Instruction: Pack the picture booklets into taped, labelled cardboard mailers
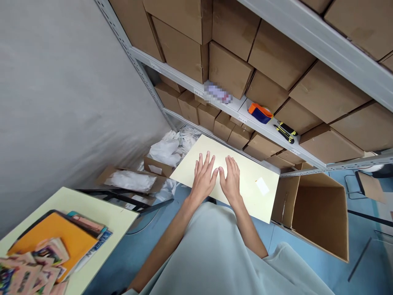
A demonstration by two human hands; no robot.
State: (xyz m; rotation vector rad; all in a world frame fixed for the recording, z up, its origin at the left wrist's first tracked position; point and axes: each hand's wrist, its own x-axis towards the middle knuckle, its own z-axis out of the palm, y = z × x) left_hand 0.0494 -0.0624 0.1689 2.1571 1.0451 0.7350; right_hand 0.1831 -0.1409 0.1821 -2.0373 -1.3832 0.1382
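My left hand (204, 175) rests palm down over a pale yellow tabletop (244, 168), its fingers spread and holding nothing. Beside it, my right hand (231, 178) is also flat, fingers stretched out and close together, with nothing in it. The two thumbs nearly meet; whether they touch I cannot tell. On the same tabletop, to the right of my right hand, lies a small white paper slip (262, 186) with an orange mark at one corner.
Shelves of cardboard boxes (230, 69) rise behind the tabletop, with a tape dispenser (260, 113) and utility knives (285, 132) on one ledge. An open carton (319, 217) stands right. At left, a second table (119, 217) bears an orange folder (55, 233) and packets. White plastic bags (166, 151) lie behind.
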